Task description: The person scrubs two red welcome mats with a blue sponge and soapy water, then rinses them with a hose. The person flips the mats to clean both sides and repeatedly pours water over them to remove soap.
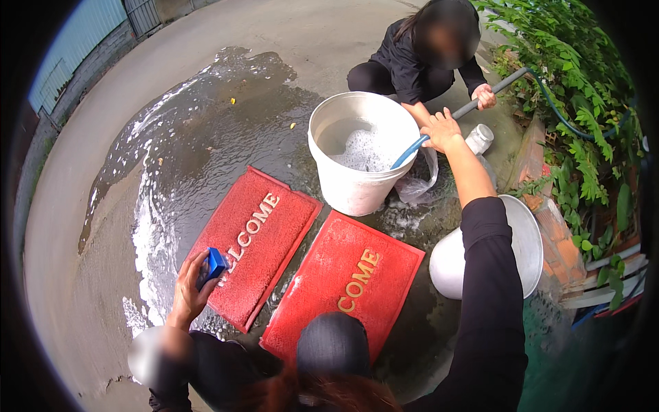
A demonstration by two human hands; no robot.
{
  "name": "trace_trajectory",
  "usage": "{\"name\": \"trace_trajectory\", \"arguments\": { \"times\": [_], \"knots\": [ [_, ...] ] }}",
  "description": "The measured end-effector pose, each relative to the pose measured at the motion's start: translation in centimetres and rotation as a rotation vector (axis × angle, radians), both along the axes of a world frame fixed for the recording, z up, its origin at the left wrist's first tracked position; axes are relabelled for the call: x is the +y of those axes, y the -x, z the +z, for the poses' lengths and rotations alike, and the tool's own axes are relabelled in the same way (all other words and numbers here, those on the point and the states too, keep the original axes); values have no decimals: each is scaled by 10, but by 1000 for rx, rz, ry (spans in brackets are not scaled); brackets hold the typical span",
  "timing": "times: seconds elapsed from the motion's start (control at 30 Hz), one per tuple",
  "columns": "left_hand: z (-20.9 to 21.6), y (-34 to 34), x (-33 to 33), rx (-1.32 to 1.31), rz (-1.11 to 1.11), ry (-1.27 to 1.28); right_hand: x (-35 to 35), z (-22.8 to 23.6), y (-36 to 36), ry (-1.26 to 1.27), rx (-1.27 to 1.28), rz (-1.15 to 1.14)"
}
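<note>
My left hand is closed around a blue block-shaped object at the near edge of the left red doormat. The block's underside is hidden. Stretched out far right, my right hand grips the hose just above its blue end, which dips over the rim of a white bucket. Foamy water fills part of the bucket. A second red doormat lies below the bucket, partly covered by my dark-clad knee.
A crouching person in black holds the hose's grey section with one hand. A metal basin lies tilted beside my right arm. Near the bucket are a clear plastic bag and a white bottle. Leafy plants line the right; suds streak the wet concrete.
</note>
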State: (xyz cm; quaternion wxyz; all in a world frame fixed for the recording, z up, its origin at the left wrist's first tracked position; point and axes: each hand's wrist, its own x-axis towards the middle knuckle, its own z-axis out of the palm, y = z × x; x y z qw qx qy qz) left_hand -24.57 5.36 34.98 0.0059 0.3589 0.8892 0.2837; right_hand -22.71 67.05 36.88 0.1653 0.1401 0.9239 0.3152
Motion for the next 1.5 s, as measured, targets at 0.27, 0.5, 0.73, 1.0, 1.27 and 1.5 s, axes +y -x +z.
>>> {"name": "trace_trajectory", "arguments": {
  "times": [0.27, 0.5, 0.73, 1.0, 1.27, 1.5],
  "knots": [
    [6, -1, 1, -53, -16, 1, -16, 36, -23, 175, 70, 258],
    [-3, -1, 10, -54, -100, -50, -73, 61, -36, 344, 286, 373],
    [-16, 11, 11, -98, -168, -145, -118, 57, -55, 342, 510, 324],
    [-4, 50, 75, -222, -243, -349, -189, 26, -53, 238, 466, 105],
    [-78, 19, 128, -1191, -33, -718, -236, -3, -40, 75, 483, -89],
    [-91, 16, 137, -1458, -172, -720, -236, 9, -44, -2, 551, -249]
  ]
}}
